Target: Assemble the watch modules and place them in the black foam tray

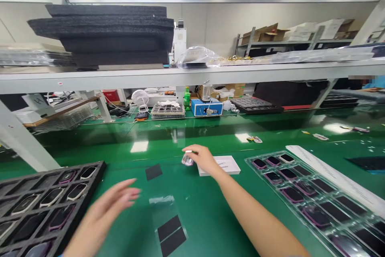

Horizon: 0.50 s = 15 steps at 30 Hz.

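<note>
My right hand (pixel 201 158) reaches over the green surface with its fingers pinched on a small watch case (pixel 187 160), pale at the rim and shiny inside. Just beneath that hand lies a shallow white box (pixel 230 164). My left hand (pixel 112 205), blurred by motion, hovers with fingers apart and nothing in them. It is between a black foam tray (pixel 100 168) of watch cases and two dark rectangular sheets (pixel 173 235) on clear film. A single dark square (pixel 153 171) lies farther forward.
On the right, a clear plastic tray (pixel 255 158) holds purple-framed watch pieces, beside a long white strip (pixel 333 173). Loose watch parts (pixel 257 139) rest across the far green surface. A white overhead shelf (pixel 192 78) spans the view, above a blue box (pixel 207 107) and small fan (pixel 140 98).
</note>
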Available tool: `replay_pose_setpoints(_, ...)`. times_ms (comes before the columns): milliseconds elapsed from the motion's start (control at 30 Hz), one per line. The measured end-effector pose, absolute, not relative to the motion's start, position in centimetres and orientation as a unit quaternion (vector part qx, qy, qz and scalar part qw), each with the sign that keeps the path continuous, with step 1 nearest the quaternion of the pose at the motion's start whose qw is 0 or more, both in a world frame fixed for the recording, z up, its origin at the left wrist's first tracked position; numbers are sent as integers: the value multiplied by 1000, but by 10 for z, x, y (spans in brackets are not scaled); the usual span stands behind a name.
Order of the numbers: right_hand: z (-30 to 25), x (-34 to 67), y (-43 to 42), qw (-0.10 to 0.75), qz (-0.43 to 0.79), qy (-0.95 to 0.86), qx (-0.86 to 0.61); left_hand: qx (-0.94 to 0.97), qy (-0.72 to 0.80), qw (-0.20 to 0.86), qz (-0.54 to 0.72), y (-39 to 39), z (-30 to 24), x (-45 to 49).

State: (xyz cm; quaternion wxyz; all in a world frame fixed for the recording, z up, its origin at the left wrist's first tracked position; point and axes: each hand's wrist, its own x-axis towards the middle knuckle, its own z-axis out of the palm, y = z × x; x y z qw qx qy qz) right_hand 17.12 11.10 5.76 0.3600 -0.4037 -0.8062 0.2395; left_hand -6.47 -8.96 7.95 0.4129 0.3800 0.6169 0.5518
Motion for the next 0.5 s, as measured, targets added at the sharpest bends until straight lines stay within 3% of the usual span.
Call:
replay_pose_setpoints(67, 51, 153, 87, 374, 278, -801, -376, 350, 542, 573, 506, -56, 63, -39)
replay_pose_setpoints(100, 47, 146, 77, 383, 294, -794, -370, 319, 531, 599, 507, -39, 55, -28)
replay_pose_setpoints(300, 28, 143, 44, 439, 313, -756, -371, 278, 428, 702, 497, 8, 16, -8)
replay_pose_setpoints(500, 20, 145, 34, 412, 262, -794, -362, 329, 360, 734, 473, -5, 1, -7)
